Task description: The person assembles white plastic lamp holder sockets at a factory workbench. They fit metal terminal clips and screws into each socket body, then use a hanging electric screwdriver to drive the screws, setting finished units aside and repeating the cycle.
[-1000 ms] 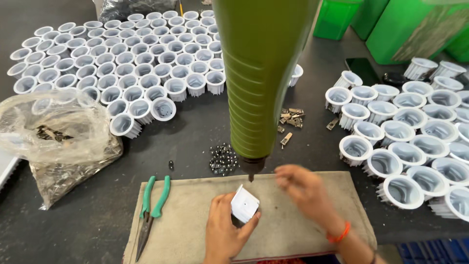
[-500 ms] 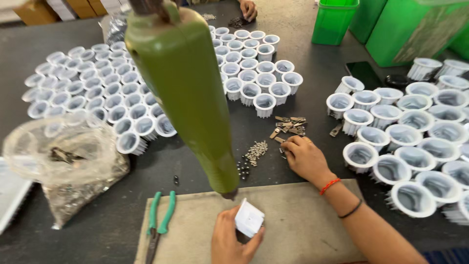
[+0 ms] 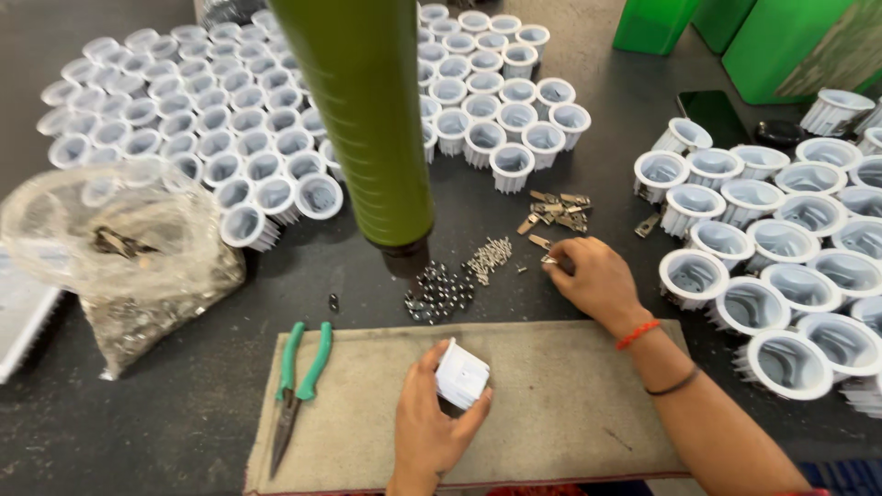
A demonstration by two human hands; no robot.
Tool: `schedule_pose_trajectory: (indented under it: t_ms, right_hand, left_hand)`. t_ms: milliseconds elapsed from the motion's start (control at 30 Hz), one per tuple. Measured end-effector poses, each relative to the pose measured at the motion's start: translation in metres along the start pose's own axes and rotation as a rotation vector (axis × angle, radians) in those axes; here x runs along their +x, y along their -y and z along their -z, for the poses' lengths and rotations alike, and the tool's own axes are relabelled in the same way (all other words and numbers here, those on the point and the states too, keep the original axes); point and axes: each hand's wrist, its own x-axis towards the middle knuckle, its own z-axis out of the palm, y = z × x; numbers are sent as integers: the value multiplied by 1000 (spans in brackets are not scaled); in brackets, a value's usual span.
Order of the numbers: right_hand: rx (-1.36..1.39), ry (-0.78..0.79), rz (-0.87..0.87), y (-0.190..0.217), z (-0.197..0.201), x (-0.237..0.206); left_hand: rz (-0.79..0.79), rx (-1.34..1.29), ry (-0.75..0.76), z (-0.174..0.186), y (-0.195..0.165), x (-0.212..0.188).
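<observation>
My left hand [image 3: 430, 424] holds a small white ribbed plastic housing [image 3: 461, 374] on its side over a grey-brown mat [image 3: 570, 404]. My right hand [image 3: 595, 280] reaches forward off the mat, fingertips pinched on a small metal clip [image 3: 548, 260] at the near edge of a little pile of metal clips [image 3: 557, 210]. A heap of small silver screws [image 3: 488, 256] and a cluster of dark screws [image 3: 439, 292] lie just left of that hand. A green electric screwdriver [image 3: 363, 119] hangs down above the dark screws.
Many white housings stand in a field at the back left [image 3: 230, 119] and another group at the right [image 3: 781, 248]. A clear plastic bag of metal parts [image 3: 129, 257] lies left. Green-handled pliers [image 3: 299, 381] rest on the mat's left edge. Green bins [image 3: 781, 41] and a dark phone [image 3: 714, 116] sit back right.
My right hand left the mat and reached forward to the metal clips. The view shifted, so the hanging screwdriver swung across the frame. My left hand kept the housing.
</observation>
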Motion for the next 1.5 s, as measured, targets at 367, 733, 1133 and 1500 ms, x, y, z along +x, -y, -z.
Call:
schedule_pose_trajectory:
  t_ms: [367, 733, 1133, 1500]
  right_hand:
    - [467, 161, 184, 47, 40, -33]
    - [134, 114, 204, 41, 33, -101]
    - [160, 182, 26, 34, 28, -100]
    - [204, -196, -21, 41, 27, -106]
  left_hand:
    - [20, 8, -2, -4, 9, -3]
    - [-36, -8, -6, -1, 9, -3]
    - [-183, 45, -77, 3, 3, 0]
    - [-133, 40, -61, -5, 16, -4]
